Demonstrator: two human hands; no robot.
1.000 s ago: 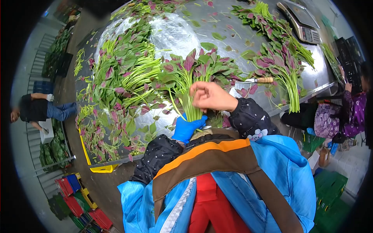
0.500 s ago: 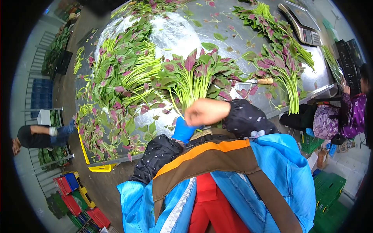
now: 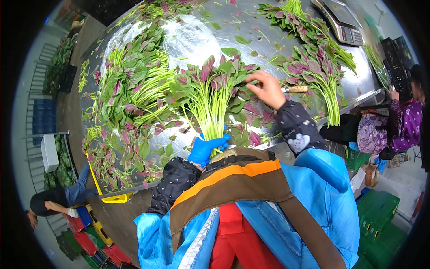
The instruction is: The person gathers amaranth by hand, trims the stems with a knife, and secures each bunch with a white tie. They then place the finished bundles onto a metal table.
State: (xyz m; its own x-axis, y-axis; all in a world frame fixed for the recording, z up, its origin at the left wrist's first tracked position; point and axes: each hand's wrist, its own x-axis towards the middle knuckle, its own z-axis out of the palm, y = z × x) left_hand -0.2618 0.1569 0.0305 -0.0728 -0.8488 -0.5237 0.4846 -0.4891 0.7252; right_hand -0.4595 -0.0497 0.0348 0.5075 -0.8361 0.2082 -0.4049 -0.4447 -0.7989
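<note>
My left hand (image 3: 207,148), in a blue glove, is closed around the lower stems of a bunch of red-and-green amaranth (image 3: 210,105). The bunch stands leaves up, fanned toward the far side of the table. My bare right hand (image 3: 266,89) is just right of the bunch's leaves, thumb and forefinger apart, with nothing seen between them. Beside its wrist lies a knife (image 3: 296,89) with a wooden handle; my hand hides its blade.
A large amaranth heap (image 3: 139,85) covers the table's left side, near a clear plastic bag (image 3: 190,38). Tied-looking bunches (image 3: 324,85) lie at right, below a weighing scale (image 3: 342,22). Loose leaves litter the metal table (image 3: 237,31). One person sits at right; another bends at left.
My right hand has moved from the stem ends up and right to beside the leaves. My left glove, hidden behind it before, now shows around the stems. The person at left has bent lower.
</note>
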